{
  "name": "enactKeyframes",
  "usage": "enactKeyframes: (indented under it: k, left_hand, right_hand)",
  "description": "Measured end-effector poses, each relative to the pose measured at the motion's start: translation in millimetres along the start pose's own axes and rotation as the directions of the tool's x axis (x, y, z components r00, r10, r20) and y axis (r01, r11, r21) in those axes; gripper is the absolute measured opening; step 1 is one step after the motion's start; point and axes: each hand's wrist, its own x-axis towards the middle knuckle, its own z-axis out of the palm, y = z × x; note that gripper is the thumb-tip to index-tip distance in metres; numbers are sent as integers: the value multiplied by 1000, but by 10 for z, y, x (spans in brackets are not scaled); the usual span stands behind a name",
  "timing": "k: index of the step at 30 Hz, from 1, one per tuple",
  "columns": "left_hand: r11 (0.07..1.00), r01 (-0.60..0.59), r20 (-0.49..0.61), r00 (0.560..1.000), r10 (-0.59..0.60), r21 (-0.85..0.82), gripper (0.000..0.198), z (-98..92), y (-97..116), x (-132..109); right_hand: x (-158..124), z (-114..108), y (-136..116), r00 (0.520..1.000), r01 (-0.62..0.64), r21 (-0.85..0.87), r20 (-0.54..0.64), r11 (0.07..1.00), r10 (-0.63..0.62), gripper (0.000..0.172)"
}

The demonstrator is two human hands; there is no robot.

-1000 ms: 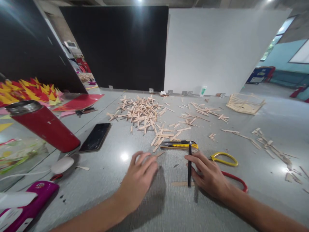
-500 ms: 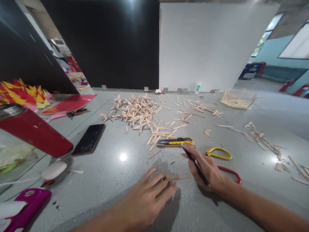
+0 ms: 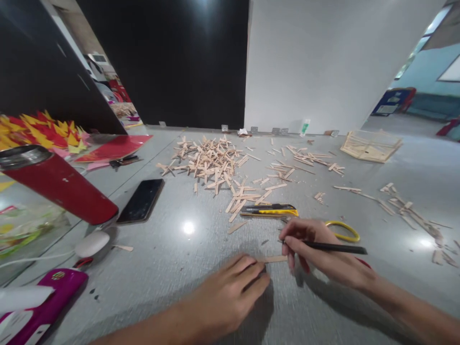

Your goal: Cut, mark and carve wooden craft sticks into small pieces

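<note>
My left hand rests on the table with bent fingers, pinning a flat wooden stick by its left end. The stick's right part sticks out from under the fingertips. Above its free end, my right hand grips a slim black pen, its thin tip pointing left. Just beyond lies a yellow and black utility knife. Scissors with one yellow handle and one red handle lie partly hidden behind and under my right hand.
A pile of wooden sticks spreads over the table, with more pieces to the right. A small stick-built frame stands at the back right. On the left are a phone, a red flask and a purple glue gun.
My right hand has turned the pen from upright-slanting to nearly level and brought its tip near the stick's free end. My left fingers have closed together on the stick. The view has shifted slightly left.
</note>
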Motion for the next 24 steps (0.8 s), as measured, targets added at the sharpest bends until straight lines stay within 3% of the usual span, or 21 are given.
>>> enactKeyframes:
  k: [4, 9, 17, 24]
  left_hand:
    - [1000, -2, 16, 1000, 3, -27, 27, 0, 2, 19]
    - [999, -21, 13, 1000, 21, -32, 30, 19, -16, 28]
    - [1000, -20, 45, 999, 20, 12, 31, 63, -28, -2]
    - [990, -48, -76, 995, 59, 135, 25, 52, -14, -13]
  right_hand:
    - [12, 96, 28, 978, -156, 139, 160, 978, 133, 36]
    - [43, 216, 167, 966, -213, 147, 181, 966, 186, 33]
    - [96, 244, 217, 983, -143, 22, 120, 989, 140, 43]
    - [86, 255, 279, 991, -95, -29, 95, 995, 97, 44]
